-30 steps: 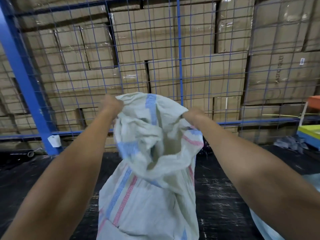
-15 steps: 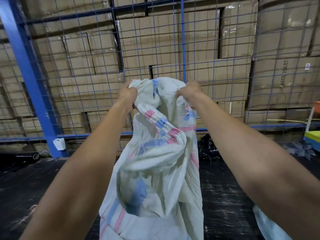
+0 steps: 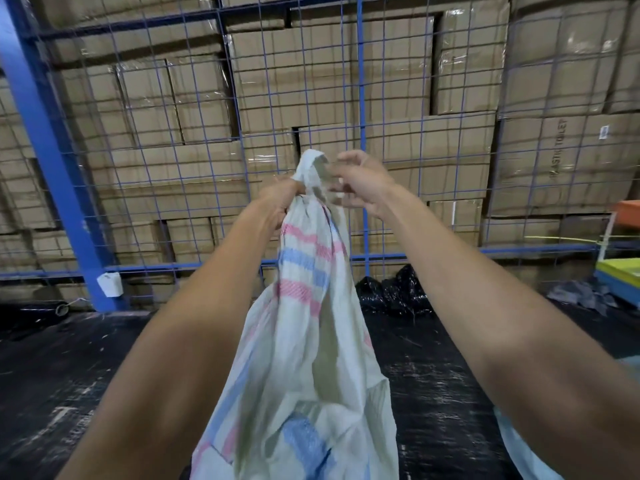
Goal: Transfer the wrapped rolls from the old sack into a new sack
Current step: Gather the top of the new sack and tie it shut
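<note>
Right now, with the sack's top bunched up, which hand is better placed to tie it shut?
Probably the right hand. The left hand grips the sack by its gathered neck, holding it up; the right's fingers curl at the loose tuft above, though blur hides whether they grip.

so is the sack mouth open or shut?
Gathered shut: left hand grips the sack at its bunched neck; right hand at the tip, blurred.

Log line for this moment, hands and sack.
left hand: grips gathered neck | striped woven sack: mouth bunched | right hand: at top edge, grip blurred
</note>
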Action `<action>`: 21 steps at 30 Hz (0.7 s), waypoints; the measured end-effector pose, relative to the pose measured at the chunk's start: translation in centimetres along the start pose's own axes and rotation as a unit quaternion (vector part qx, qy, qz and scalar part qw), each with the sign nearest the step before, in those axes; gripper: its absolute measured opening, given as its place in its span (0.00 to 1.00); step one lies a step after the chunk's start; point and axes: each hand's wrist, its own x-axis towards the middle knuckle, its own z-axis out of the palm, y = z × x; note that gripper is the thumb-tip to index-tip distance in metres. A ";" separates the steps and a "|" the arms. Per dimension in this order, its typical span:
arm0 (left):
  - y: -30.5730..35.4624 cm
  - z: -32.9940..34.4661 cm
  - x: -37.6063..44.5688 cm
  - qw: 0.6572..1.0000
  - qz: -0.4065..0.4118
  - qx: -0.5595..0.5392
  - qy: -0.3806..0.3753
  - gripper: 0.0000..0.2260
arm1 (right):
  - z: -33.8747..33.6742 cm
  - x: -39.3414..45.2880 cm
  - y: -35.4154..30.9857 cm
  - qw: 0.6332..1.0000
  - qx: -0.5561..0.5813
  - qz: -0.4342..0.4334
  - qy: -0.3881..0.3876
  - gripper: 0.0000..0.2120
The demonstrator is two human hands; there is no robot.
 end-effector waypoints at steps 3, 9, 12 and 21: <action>-0.3 0.0 1.7 0.996 -0.004 -0.055 0.070 0.07 | 0.4 -2.3 1.5 0.968 -0.210 0.102 -0.094 0.29; -1.1 -1.3 3.6 0.976 0.031 -0.066 0.203 0.06 | 1.8 -2.8 6.4 0.836 -0.466 0.144 -0.251 0.31; -1.4 -3.1 3.7 0.970 0.027 -0.023 0.241 0.01 | -0.4 -3.4 7.8 0.831 -0.434 0.224 -0.266 0.27; 0.1 -5.8 0.7 0.962 0.025 0.172 0.212 0.08 | -4.9 -0.2 2.0 0.830 -0.539 -0.125 0.075 0.12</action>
